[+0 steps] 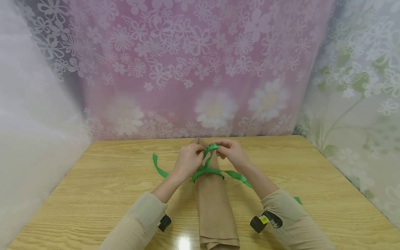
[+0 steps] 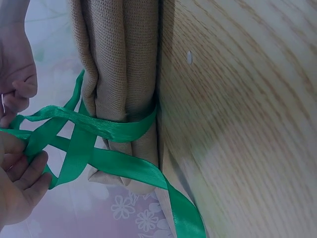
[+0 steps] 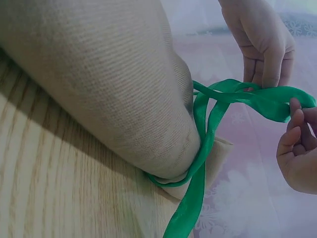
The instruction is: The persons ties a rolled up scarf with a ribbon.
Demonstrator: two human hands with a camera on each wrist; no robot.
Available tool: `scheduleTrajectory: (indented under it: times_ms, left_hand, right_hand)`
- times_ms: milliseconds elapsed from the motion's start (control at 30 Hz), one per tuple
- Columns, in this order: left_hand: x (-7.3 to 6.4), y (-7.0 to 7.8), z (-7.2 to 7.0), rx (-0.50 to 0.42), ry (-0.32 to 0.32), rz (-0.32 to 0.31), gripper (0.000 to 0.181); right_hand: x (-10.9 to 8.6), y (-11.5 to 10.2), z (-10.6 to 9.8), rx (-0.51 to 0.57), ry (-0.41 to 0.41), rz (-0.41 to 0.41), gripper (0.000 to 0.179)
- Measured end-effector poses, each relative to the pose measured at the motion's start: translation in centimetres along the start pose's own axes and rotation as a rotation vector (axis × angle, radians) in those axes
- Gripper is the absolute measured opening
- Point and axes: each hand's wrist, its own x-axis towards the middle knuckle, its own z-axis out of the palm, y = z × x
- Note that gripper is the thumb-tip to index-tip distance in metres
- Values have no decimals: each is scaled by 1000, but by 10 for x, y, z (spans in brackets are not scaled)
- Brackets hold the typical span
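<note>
A tan woven cloth [image 1: 215,208], rolled or folded into a long bundle, lies lengthwise on the table. Around its far part runs a green satin ribbon [image 1: 206,170], crossed on top and rising in loops between the hands. My left hand [image 1: 188,159] pinches the ribbon just above the bundle; in the left wrist view its fingers [image 2: 34,171] hold a loop. Opposite it, my right hand [image 1: 233,154] pinches the top of the raised loop, seen closely in the right wrist view with the ribbon [image 3: 277,101] at its fingertips. Loose ribbon tails trail out to both sides.
The wood-grain table [image 1: 125,166] extends on both sides of the bundle. Behind it hangs a pink floral curtain [image 1: 187,69], with pale curtains [image 1: 359,104] at the sides. Black wrist devices [image 1: 258,224] sit below both forearms.
</note>
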Motion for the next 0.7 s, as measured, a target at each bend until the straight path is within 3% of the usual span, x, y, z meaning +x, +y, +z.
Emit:
scheduleTrajectory:
  times_ms: [267,467,700]
  left_hand:
    - [-1,-1,0,10,10,-11,13]
    - [-2,-3,2,83,19,46,10]
    - [-3,-1,0,124,12,31,11]
  right_hand:
    - [1,-1,-4,-45,6,46,26]
    - [-1,-4,-5,-232,25,28,32]
    - [-2,-8,-7,-433,1,-4,22]
